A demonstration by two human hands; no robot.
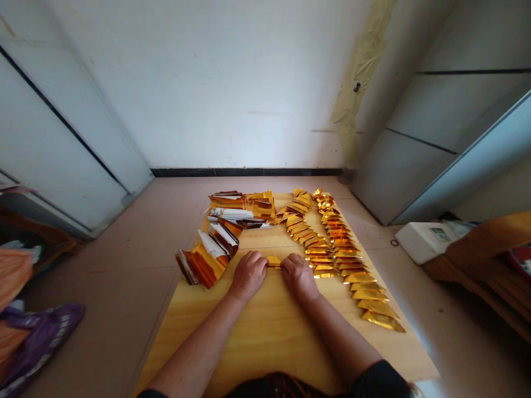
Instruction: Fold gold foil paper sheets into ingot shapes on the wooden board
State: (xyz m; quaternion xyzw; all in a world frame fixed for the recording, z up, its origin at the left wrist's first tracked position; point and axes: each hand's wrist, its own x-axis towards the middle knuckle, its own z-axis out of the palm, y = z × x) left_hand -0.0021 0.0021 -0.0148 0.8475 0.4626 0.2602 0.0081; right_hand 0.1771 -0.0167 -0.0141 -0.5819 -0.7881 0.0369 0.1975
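A small folded piece of gold foil paper (274, 262) spans the gap between my two hands, low over the wooden table. My left hand (249, 272) pinches its left end, and my right hand (297, 276) grips the right end, fingers closed on both sides. To the right, folded gold foil pieces (348, 264) overlap in a long row, with a second curving row (305, 231) beside it. Loose stacks of gold foil sheets (204, 264) with white backs lie curled at the left, and more foil sheets (261, 205) are at the far edge.
The wooden table (249, 342) stands on a pinkish tiled floor (124, 265) near a white wall. A purple bag (45, 342) lies at the left. On the right are a white box (423, 242), wooden furniture (485, 271) and a grey cabinet (418, 127).
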